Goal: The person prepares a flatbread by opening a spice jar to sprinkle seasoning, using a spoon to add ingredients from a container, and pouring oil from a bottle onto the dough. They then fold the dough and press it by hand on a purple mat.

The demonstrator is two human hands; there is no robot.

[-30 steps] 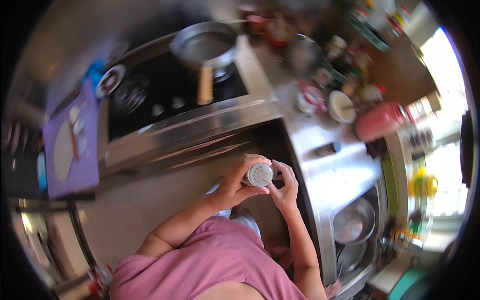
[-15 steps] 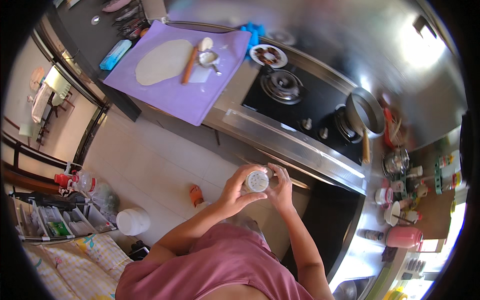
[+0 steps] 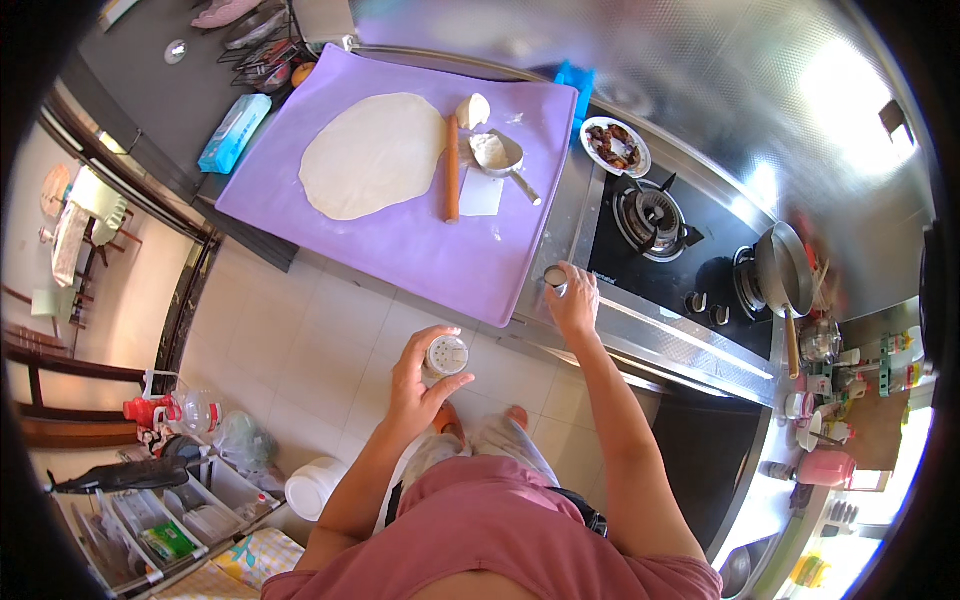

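A clear shaker (image 3: 447,356) with a pale, perforated top stands out over the floor, short of the worktop (image 3: 552,240), its holes facing up. The left hand (image 3: 412,385) has its grip closed round it, thumb on one side and fingers on the other, leaving the holes uncovered. That upright hold looks right: tipping it here would likely drop contents on the floor, so the wrist is best kept level.

The right hand (image 3: 574,300) grasps a small round cap (image 3: 555,280) with its fingertips at the worktop's edge, beside the stove (image 3: 612,250); whether the cap bears on the metal cannot be told. Well back from that edge and away from the burner would be the safer place for it, with the fingers easing off only once it sits flat.

Beyond, on a purple mat (image 3: 430,255), lie a rolled dough sheet (image 3: 372,158), a rolling pin (image 3: 452,170) just beside it, and a scoop (image 3: 493,152) of white powder. A plate (image 3: 589,146) of dark pieces sits between mat and burner.
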